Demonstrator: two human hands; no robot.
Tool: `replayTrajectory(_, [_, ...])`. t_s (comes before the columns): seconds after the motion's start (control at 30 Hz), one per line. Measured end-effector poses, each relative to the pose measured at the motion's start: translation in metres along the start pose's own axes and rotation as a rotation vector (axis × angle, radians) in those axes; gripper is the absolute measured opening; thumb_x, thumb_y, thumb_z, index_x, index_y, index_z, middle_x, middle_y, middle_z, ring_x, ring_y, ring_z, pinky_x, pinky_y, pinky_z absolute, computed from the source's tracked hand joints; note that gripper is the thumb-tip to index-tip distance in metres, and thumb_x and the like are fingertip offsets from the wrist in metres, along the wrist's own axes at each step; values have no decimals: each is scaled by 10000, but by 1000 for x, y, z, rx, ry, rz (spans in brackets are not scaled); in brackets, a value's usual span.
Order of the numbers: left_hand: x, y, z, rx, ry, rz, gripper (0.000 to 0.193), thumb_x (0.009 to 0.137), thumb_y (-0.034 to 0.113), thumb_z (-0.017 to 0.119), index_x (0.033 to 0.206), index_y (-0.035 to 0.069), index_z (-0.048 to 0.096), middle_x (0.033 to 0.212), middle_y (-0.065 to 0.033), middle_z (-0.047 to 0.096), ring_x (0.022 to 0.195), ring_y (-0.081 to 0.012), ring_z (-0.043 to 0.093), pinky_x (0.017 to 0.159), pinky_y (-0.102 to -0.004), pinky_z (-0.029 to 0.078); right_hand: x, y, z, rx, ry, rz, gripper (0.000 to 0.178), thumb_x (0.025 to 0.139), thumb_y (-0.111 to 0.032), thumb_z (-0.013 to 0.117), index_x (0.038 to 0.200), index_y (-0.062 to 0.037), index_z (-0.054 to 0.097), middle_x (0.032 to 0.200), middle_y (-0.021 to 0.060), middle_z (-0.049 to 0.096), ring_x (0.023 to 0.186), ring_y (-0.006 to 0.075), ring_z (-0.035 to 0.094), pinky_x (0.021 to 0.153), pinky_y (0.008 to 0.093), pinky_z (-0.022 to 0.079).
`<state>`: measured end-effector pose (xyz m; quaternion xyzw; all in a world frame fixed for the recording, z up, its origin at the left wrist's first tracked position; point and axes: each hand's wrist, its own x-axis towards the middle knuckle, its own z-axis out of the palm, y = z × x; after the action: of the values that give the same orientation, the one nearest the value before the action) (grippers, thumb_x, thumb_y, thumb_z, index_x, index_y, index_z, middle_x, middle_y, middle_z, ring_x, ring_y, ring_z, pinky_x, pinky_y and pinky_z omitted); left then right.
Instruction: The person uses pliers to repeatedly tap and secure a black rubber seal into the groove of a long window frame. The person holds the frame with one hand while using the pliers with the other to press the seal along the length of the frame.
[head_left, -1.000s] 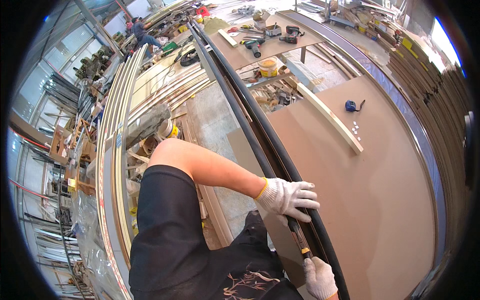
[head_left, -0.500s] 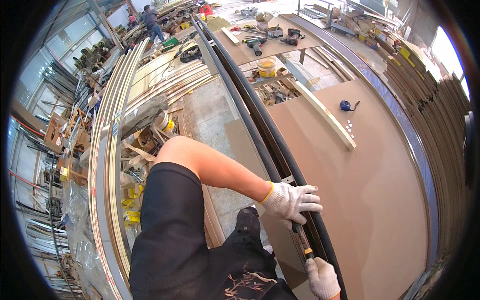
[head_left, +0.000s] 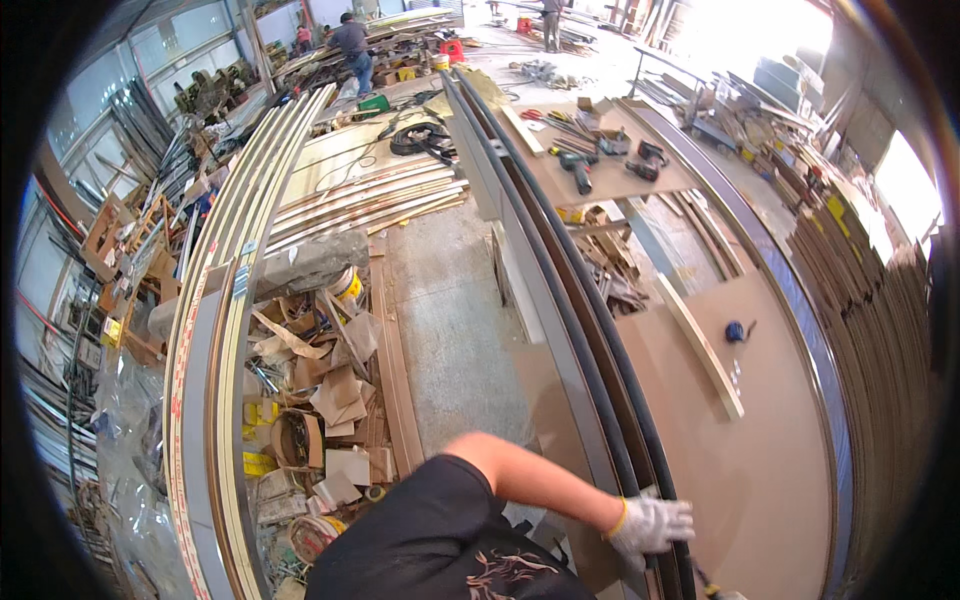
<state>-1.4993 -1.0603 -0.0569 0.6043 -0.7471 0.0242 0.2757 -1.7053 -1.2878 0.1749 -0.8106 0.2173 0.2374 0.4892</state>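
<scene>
White-gloved, the left hand (head_left: 652,526) is laid, fingers spread, across black-edged rails (head_left: 640,420), open room being left toward the brown board's (head_left: 760,470) right edge; the barely visible right hand's (head_left: 732,596) grip cannot be told.

Looks bright overall, lit by daylight from the far end and the right. Blows out to white at the large opening (head_left: 770,30) and again at the window (head_left: 908,185). Washes the far floor (head_left: 600,62) pale. Drops to near-black on the shirt (head_left: 400,540), and shades softly across the brown panel (head_left: 780,470). Smears slightly over the small white chips (head_left: 736,376). Bends the dark rails (head_left: 600,300) into curves; darkens to black in the corners.
</scene>
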Motion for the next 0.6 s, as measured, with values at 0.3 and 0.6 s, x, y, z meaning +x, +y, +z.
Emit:
replayTrajectory(0.3, [-5,-15,-20,-63,504,272,491,816,647,760,842,157,751,1153,-173,676,1069,-417,631,913,-587,501,109,-170,89,505,648,-163,345,1001,-106,685,1344,-70,676,1040,50,734,952,178,692,843,325,577])
replayTrajectory(0.6, [-212,-152,-163,-145,576,-118,408,712,491,822,866,125,730,1179,-135,661,1171,-399,591,1018,-574,461,383,-143,122,1046,519,-192,285,1043,-275,656,1243,-76,696,919,53,720,758,162,671,656,298,578])
